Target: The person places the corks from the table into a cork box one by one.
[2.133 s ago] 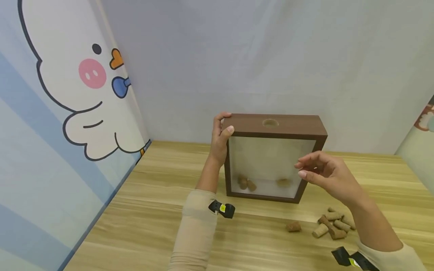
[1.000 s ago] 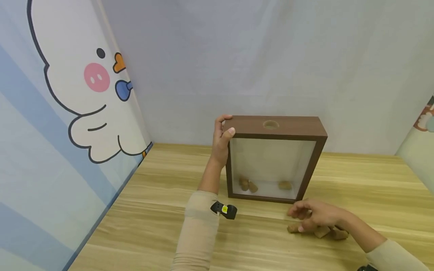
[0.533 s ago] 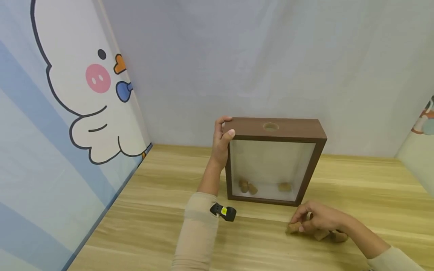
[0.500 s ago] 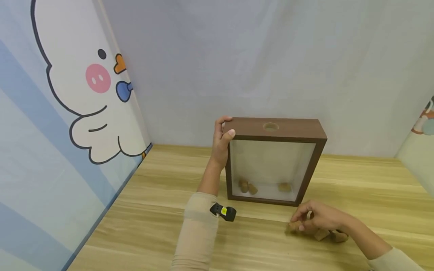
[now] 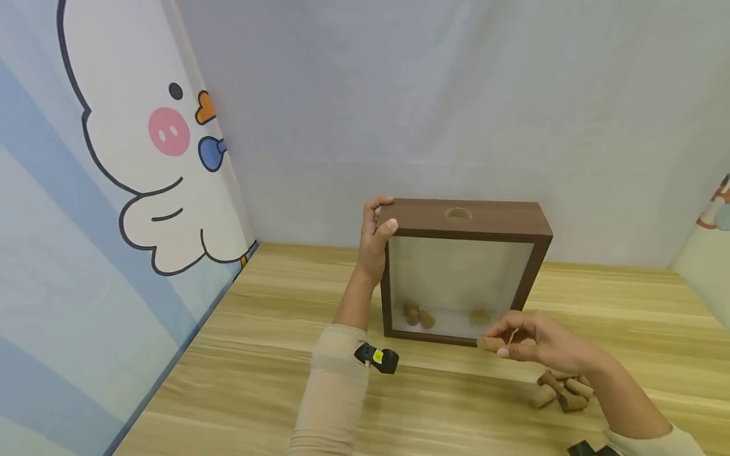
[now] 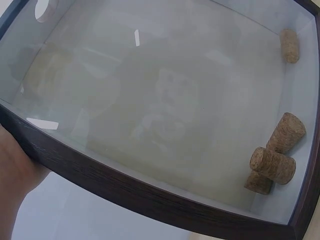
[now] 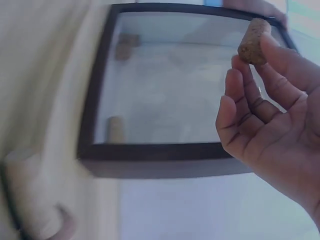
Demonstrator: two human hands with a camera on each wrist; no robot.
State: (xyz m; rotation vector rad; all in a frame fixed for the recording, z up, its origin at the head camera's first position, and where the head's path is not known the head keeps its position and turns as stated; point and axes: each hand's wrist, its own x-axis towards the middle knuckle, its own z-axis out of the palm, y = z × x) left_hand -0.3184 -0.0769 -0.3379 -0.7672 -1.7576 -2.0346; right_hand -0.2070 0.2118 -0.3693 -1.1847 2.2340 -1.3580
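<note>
A dark brown shadow box (image 5: 502,216) with a clear front stands upright on the table. Its top edge has a round hole (image 5: 459,214). My left hand (image 5: 373,246) grips the box at its upper left corner, thumb in front and fingers behind. Between the thumb and fingers of my right hand (image 5: 550,342) is a wine cork (image 5: 488,344), held in front of the box's lower right corner. The right wrist view shows this cork (image 7: 255,42) pinched at the fingertips. Several corks (image 6: 273,165) lie on the floor inside the box.
A small pile of corks (image 5: 571,400) lies on the wood-grain table (image 5: 251,354), below the right hand. Behind the box hangs a pale curtain (image 5: 456,95). A cartoon-printed curtain (image 5: 131,209) borders the table on the left.
My right hand went down from beside the box to the table, took hold of the lone cork and lifted it toward the box. The left hand keeps its grip on the corner.
</note>
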